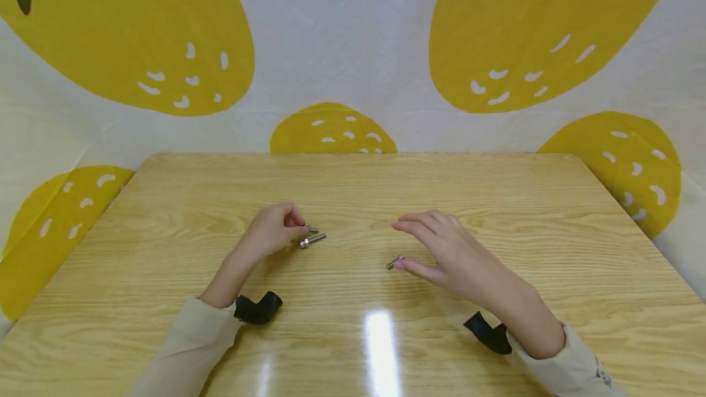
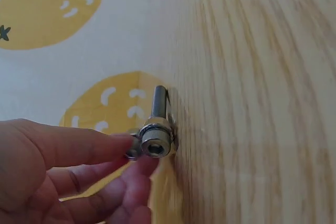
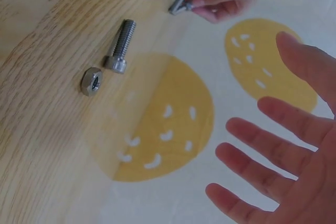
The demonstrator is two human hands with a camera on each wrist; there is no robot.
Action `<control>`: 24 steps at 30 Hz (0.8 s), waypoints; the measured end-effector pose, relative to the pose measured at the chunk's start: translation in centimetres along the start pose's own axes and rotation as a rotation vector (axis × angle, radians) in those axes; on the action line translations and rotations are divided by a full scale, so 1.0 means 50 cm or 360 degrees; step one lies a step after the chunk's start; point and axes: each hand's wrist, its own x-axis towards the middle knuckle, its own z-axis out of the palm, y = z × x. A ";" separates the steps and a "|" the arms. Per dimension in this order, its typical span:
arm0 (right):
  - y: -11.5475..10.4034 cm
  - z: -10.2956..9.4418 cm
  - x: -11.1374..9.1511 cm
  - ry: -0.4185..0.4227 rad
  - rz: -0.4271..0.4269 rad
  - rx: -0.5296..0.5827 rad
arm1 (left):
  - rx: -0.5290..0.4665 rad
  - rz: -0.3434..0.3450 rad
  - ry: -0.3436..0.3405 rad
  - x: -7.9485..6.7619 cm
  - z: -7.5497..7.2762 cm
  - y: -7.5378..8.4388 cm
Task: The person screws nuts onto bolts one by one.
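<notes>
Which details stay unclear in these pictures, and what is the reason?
- Nut: not visible in the head view; probably the right hand covers it.
- Held piece: in the left wrist view, the left hand and nearer bolt hide part.
- Sleeve mark: too small to read, head view.
- Right hand: the right edge cuts it off, right wrist view.

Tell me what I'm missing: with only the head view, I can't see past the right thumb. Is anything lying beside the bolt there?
Observer: Yes, the right wrist view shows a loose nut beside the head of the right-side bolt.

Operator: And the nearer bolt by the left hand, what is its head like?

Observer: The left wrist view shows a recessed socket in its end face.
</notes>
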 end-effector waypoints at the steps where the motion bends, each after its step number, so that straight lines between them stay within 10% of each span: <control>1: 0.000 0.000 0.000 -0.0008 0.0006 0.0000 | 0.0022 -0.0004 -0.0011 0.001 0.000 -0.002; 15: -0.002 -0.006 0.000 -0.0024 0.0004 -0.0009 | 0.0033 -0.0029 -0.0149 -0.001 -0.009 -0.001; 24: -0.002 -0.010 0.000 -0.0035 0.0020 -0.0008 | 0.0104 0.0131 -0.0031 -0.020 -0.008 0.053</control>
